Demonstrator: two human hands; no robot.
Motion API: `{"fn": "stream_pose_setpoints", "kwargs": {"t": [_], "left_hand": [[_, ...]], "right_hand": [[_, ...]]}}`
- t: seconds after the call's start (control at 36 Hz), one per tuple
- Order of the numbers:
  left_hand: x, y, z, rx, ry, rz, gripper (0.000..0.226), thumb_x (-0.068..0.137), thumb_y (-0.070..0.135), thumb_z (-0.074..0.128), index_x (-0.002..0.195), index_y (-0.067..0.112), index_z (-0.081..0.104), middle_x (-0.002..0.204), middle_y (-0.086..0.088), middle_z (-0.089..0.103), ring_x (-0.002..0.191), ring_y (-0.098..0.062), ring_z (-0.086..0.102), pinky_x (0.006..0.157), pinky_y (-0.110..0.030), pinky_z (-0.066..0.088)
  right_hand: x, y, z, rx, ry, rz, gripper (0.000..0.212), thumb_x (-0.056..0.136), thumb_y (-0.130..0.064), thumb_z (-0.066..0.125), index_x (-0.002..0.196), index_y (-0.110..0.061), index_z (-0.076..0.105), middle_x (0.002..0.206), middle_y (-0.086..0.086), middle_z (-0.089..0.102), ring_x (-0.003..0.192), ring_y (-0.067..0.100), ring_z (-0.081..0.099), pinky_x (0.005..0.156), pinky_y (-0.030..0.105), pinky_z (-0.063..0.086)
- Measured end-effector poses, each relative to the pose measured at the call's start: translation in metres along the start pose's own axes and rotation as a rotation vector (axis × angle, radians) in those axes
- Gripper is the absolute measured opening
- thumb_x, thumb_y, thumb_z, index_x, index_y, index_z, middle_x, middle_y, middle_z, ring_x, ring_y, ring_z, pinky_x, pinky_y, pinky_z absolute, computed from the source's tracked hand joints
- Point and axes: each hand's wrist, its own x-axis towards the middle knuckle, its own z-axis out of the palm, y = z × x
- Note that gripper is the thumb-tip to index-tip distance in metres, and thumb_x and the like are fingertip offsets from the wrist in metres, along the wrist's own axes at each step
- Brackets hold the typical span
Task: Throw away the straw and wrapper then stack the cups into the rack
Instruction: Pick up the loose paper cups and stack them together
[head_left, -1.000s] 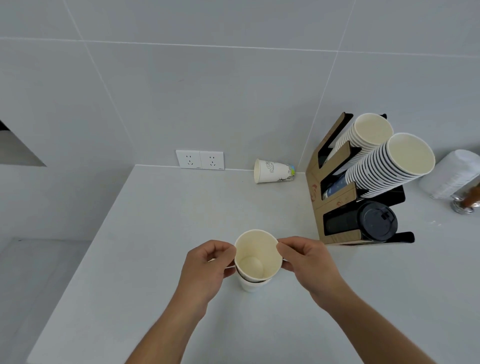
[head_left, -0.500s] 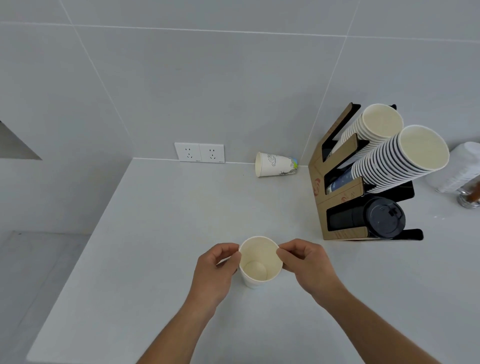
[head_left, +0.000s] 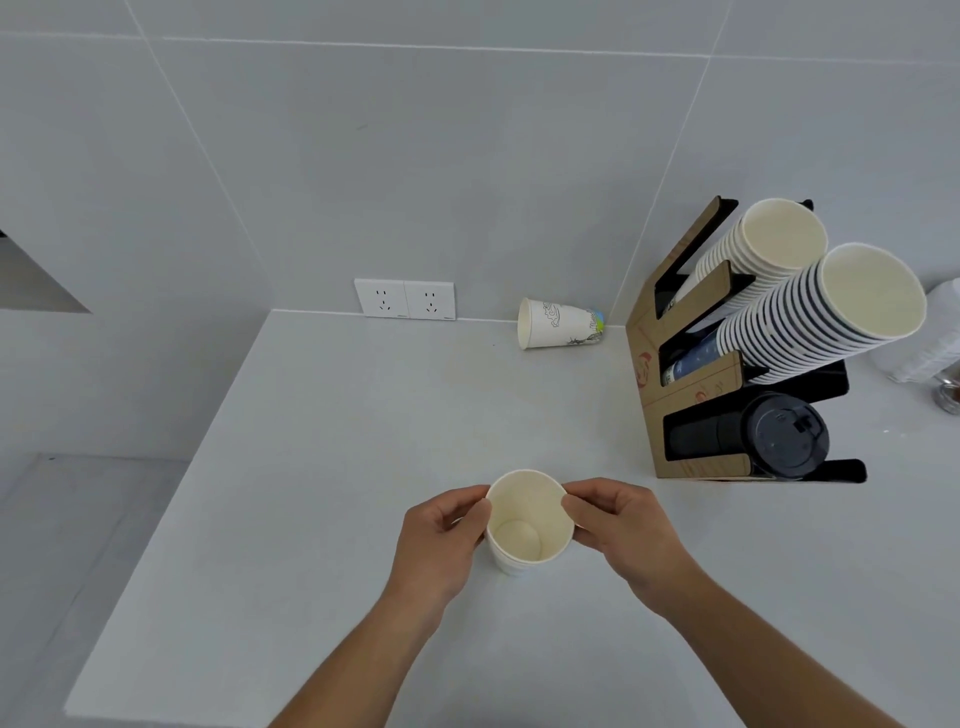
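a plain cream paper cup (head_left: 527, 525) is standing upright, mouth up, on the white countertop (head_left: 322, 467), a little below the middle of the view. it is sitting nested in at least one more cup, whose stepped rims are showing at its lower left side. the left hand (head_left: 441, 543) is pressing against the cup at its 9 o'clock side, thumb and fingers curled and pinching the rim. the right hand (head_left: 621, 532) is meeting it at the 3 o'clock side, thumb and forefinger pinching the rim there, the other fingers folded beneath. both forearms are reaching in from the bottom edge.

at 2 o'clock from the cup, well apart, a brown cardboard and black rack (head_left: 675, 374) is standing on the countertop. it is holding two slanted rows of nested cream paper cups (head_left: 826, 312) in its upper slots, mouths facing the camera, and a row of black plastic lids (head_left: 779, 436) in its lowest slot. at 12 o'clock, far off, a white paper cup with a printed pattern (head_left: 558, 325) is lying on its side against the wall, mouth pointing left. at 11 o'clock a white double wall socket (head_left: 405, 299) is sitting just above the countertop's back edge. pale grey wall tiles (head_left: 415, 156) are filling the background.
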Motion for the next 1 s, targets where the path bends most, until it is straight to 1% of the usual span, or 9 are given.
{"fn": "stream_pose_setpoints", "kwargs": {"t": [0.08, 0.14, 0.31, 0.36, 0.44, 0.67, 0.81, 0.89, 1.0], "left_hand": [[0.001, 0.001, -0.001, -0.020, -0.017, -0.037, 0.021, 0.090, 0.007, 0.062, 0.099, 0.018, 0.078, 0.100, 0.001, 0.078, 0.101, -0.019, 0.071, 0.095, -0.037, 0.055], [0.002, 0.001, -0.002, -0.035, -0.024, -0.067, 0.022, 0.090, 0.008, 0.062, 0.102, 0.018, 0.077, 0.103, 0.000, 0.077, 0.103, -0.019, 0.070, 0.095, -0.036, 0.055], [0.015, 0.008, -0.005, -0.077, -0.016, -0.118, 0.019, 0.092, 0.017, 0.062, 0.108, 0.023, 0.072, 0.113, -0.001, 0.072, 0.108, -0.018, 0.067, 0.093, -0.036, 0.055], [0.024, 0.012, -0.007, -0.069, -0.013, -0.124, 0.019, 0.093, 0.018, 0.061, 0.109, 0.022, 0.071, 0.115, -0.001, 0.070, 0.108, -0.018, 0.066, 0.091, -0.035, 0.055], [0.039, 0.019, -0.010, -0.076, -0.012, -0.129, 0.017, 0.093, 0.018, 0.061, 0.106, 0.021, 0.071, 0.114, -0.002, 0.070, 0.106, -0.018, 0.066, 0.087, -0.032, 0.055], [0.084, 0.035, -0.010, -0.088, -0.023, -0.180, 0.015, 0.092, 0.019, 0.062, 0.104, 0.016, 0.071, 0.110, -0.007, 0.071, 0.103, -0.021, 0.068, 0.090, -0.036, 0.056], [0.120, 0.044, 0.005, -0.105, -0.059, -0.217, 0.014, 0.093, 0.017, 0.060, 0.101, 0.013, 0.069, 0.105, -0.009, 0.070, 0.099, -0.023, 0.067, 0.092, -0.038, 0.054], [0.140, 0.052, 0.018, -0.107, -0.091, -0.237, 0.010, 0.093, 0.016, 0.058, 0.093, 0.015, 0.067, 0.097, -0.007, 0.068, 0.092, -0.022, 0.065, 0.093, -0.038, 0.052], [0.168, 0.059, 0.034, -0.021, -0.119, -0.207, 0.009, 0.091, 0.018, 0.059, 0.086, 0.018, 0.067, 0.092, -0.004, 0.066, 0.085, -0.019, 0.063, 0.084, -0.034, 0.053]], "right_hand": [[-0.001, -0.004, 0.002, -0.029, -0.009, -0.011, 0.030, 0.091, -0.001, 0.059, 0.084, -0.022, 0.080, 0.090, 0.001, 0.080, 0.097, 0.026, 0.073, 0.090, 0.036, 0.059], [-0.002, -0.003, 0.004, -0.054, -0.002, -0.026, 0.037, 0.090, -0.001, 0.058, 0.080, -0.029, 0.081, 0.091, -0.001, 0.080, 0.098, 0.026, 0.072, 0.093, 0.038, 0.058], [0.011, -0.008, 0.006, -0.046, 0.061, -0.030, 0.029, 0.088, -0.009, 0.064, 0.077, -0.031, 0.080, 0.093, 0.007, 0.077, 0.099, 0.033, 0.068, 0.097, 0.044, 0.055], [0.019, -0.012, 0.004, -0.026, 0.081, -0.026, 0.027, 0.089, -0.010, 0.065, 0.082, -0.032, 0.079, 0.095, 0.002, 0.077, 0.094, 0.024, 0.071, 0.099, 0.043, 0.054], [0.032, -0.016, 0.000, -0.004, 0.085, -0.018, 0.022, 0.089, -0.013, 0.067, 0.091, -0.034, 0.076, 0.107, -0.007, 0.076, 0.102, 0.016, 0.070, 0.102, 0.042, 0.052], [0.074, -0.037, -0.004, -0.056, 0.129, -0.010, 0.020, 0.090, -0.018, 0.067, 0.099, -0.035, 0.072, 0.109, -0.007, 0.074, 0.102, 0.014, 0.068, 0.101, 0.038, 0.052], [0.117, -0.049, -0.001, -0.103, 0.182, 0.016, 0.026, 0.087, -0.020, 0.067, 0.112, -0.026, 0.072, 0.103, -0.012, 0.072, 0.098, 0.009, 0.066, 0.099, 0.036, 0.053], [0.139, -0.058, 0.001, -0.161, 0.199, 0.029, 0.033, 0.089, -0.023, 0.065, 0.121, -0.021, 0.069, 0.109, -0.010, 0.069, 0.101, 0.012, 0.064, 0.092, 0.027, 0.051], [0.166, -0.070, 0.003, -0.258, 0.227, 0.005, 0.036, 0.090, -0.024, 0.064, 0.126, -0.019, 0.066, 0.123, -0.003, 0.067, 0.112, 0.015, 0.062, 0.101, 0.031, 0.048]]}}
